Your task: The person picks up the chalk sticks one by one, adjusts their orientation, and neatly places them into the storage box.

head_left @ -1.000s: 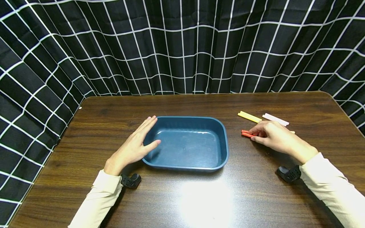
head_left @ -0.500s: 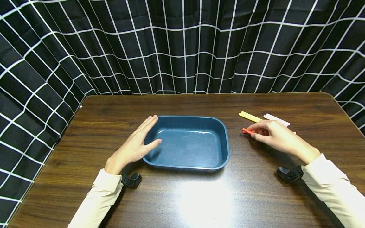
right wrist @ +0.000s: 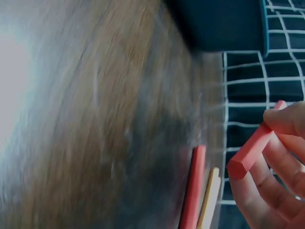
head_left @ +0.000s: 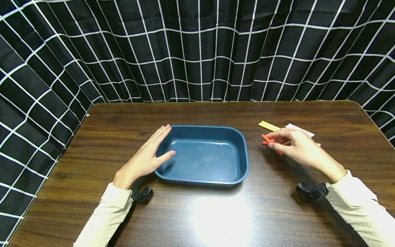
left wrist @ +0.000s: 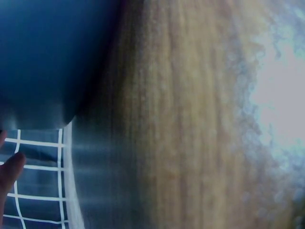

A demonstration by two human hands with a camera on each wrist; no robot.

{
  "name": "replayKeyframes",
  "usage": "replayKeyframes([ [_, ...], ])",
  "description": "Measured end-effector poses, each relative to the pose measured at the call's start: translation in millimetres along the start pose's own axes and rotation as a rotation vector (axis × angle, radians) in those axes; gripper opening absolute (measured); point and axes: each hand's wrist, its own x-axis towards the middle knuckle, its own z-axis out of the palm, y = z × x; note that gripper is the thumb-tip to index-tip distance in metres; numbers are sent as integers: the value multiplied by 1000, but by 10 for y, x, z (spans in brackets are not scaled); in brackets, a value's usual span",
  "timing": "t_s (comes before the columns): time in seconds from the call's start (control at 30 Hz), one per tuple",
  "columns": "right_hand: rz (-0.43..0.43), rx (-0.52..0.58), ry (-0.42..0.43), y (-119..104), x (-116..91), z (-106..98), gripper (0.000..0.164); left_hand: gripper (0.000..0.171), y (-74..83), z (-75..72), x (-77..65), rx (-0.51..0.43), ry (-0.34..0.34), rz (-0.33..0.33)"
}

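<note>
My right hand pinches a red stick with a faceted end between thumb and fingers, raised above the table. A second red stick lies on the table beneath that hand, mostly covered by it in the head view. Behind the hand are yellow sticks and pale pink sticks. With fingers straight, my left hand is at the left side of a blue rectangular bin; its thumb reaches over the rim. Whether the left palm touches the bin cannot be told.
The bin stands mid-table on the dark wooden table. A pale tip of another stick shows past the right hand. Black curtain with a white grid hangs behind the table. Bright glare lies on the front.
My right hand has lifted one red stick off the table and tilted it, parting it from the other red stick. The left hand and bin have stayed in place.
</note>
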Motion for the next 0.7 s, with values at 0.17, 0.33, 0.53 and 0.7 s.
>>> replayKeyframes([
  [0.17, 58, -2, 34, -145, 12, 12, 24, 75, 3, -4, 2, 1, -1, -4],
  [0.33, 67, 9, 74, -302, 9, 12, 25, 66, 10, -11, -5, 12, -4, 2],
  [0.53, 73, 53, 81, -463, 40, 37, 25, 60, 19, -21, -12, 8, -4, 0],
  [0.7, 81, 76, 79, -535, 60, 64, 26, 59, 25, -26, -18, 5, -7, -3],
])
